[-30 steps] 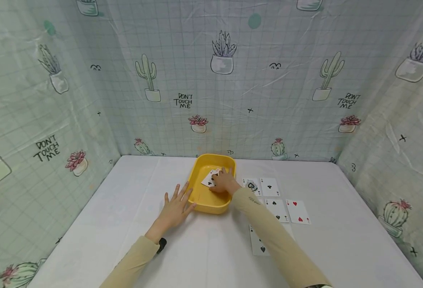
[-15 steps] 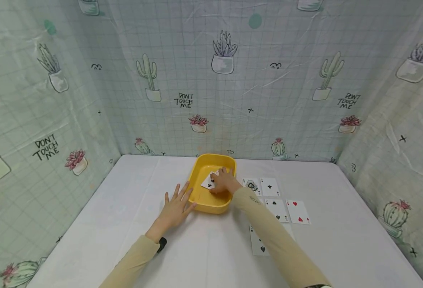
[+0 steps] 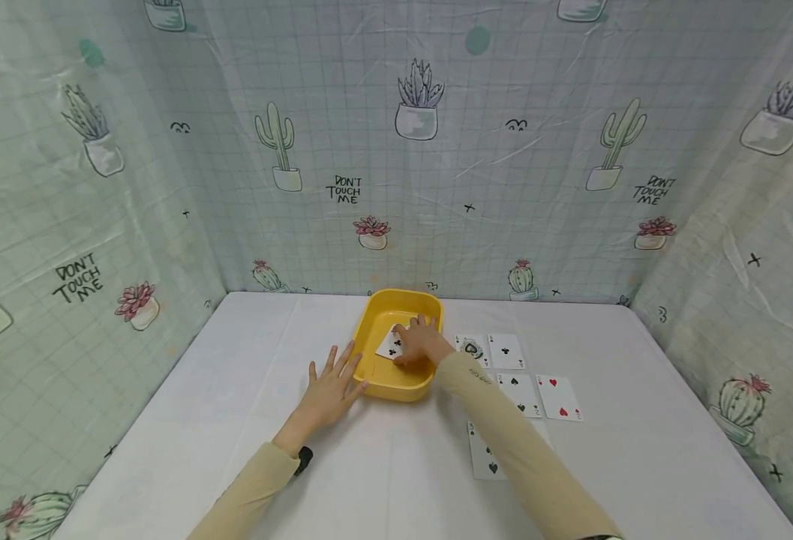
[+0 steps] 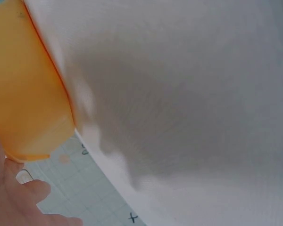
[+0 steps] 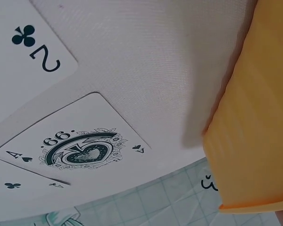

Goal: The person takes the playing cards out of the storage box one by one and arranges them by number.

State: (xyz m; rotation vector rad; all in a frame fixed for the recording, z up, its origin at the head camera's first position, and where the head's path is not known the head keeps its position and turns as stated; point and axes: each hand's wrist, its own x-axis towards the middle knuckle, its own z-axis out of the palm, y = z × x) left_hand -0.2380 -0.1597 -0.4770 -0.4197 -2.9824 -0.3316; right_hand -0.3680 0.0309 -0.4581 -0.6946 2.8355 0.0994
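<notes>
A yellow tray (image 3: 377, 373) stands mid-table. My right hand (image 3: 420, 342) reaches into it, fingers curled down over playing cards (image 3: 389, 346) with a club face showing; the grip itself is hidden under the hand. My left hand (image 3: 329, 388) lies flat on the white table with fingers spread, its thumb against the tray's left front wall. The left wrist view has the tray's wall (image 4: 23, 94) beside my left hand (image 4: 14, 197). The right wrist view has the tray's outer wall (image 5: 254, 117), an ace of spades (image 5: 80, 148) and a two of clubs (image 5: 28, 56).
Face-up cards lie right of the tray: an ace of spades (image 3: 472, 349), a club card (image 3: 506, 350), a spade card (image 3: 521, 394), a heart card (image 3: 558, 396) and another spade card (image 3: 487, 454) nearer me. Cactus-print cloth walls (image 3: 396, 150) close in three sides.
The cards under my right hand have slid a little toward me and to the left, and less of them shows. My left hand has stayed put.
</notes>
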